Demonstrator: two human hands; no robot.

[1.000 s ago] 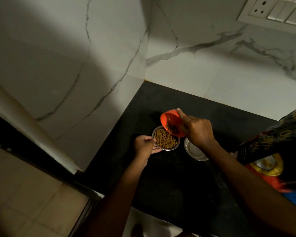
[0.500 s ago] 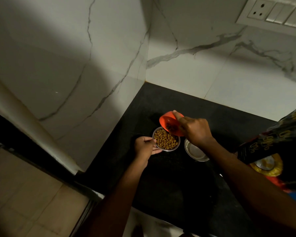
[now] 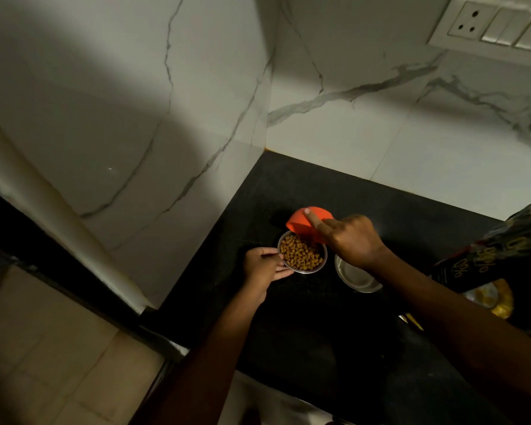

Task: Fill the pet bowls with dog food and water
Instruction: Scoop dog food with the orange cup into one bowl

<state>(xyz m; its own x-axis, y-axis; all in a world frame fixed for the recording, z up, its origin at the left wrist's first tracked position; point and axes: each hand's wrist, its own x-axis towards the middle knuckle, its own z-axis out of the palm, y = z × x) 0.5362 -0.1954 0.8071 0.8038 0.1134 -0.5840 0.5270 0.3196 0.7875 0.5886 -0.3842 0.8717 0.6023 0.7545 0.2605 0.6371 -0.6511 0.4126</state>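
Your left hand (image 3: pixel 265 266) grips the rim of the kibble-filled steel bowl (image 3: pixel 302 252) on the counter (image 3: pixel 304 326); your right hand (image 3: pixel 351 240) clamps the tipped orange scoop (image 3: pixel 308 222) above it. The smooth, light bowl probably slides easily, so pinch its rim. The second bowl (image 3: pixel 354 276) sits just beside it, with no food in it.

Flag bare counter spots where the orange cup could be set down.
Free: black counter behind the kibble bowl, toward the wall corner, and the near stretch between the forearms. Crowded: by the second steel bowl and food bag at right.
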